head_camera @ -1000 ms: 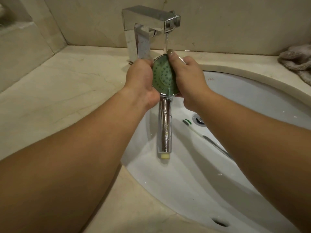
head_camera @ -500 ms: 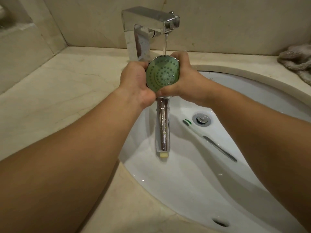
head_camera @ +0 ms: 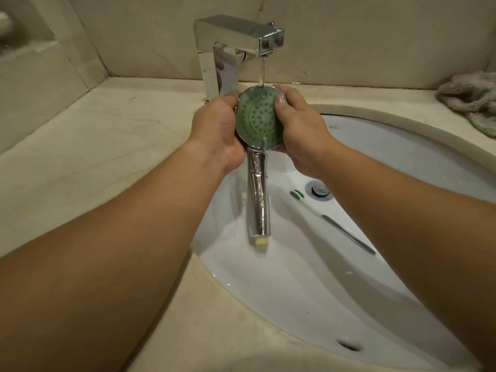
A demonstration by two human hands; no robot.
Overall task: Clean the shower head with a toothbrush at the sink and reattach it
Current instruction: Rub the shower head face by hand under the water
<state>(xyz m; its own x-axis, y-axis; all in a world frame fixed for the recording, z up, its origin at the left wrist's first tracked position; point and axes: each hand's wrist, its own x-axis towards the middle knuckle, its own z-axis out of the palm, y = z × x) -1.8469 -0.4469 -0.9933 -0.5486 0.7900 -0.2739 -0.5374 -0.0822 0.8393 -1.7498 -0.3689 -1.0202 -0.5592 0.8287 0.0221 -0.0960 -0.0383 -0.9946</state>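
The shower head has a round green nozzle face and a chrome handle hanging down over the white sink. My left hand grips its left rim. My right hand grips the right rim, thumb lying on the green face. Water runs from the chrome faucet onto the top of the face and streams off its lower edge. A white toothbrush with green bristles and a grey grip lies in the basin beside the drain.
Beige stone counter surrounds the sink, with tiled walls behind. A crumpled pinkish cloth lies at the back right. An overflow hole sits in the basin's near wall.
The green face has turned from edge-on to facing me. My right thumb has shifted onto the face. The head stays under the running water.
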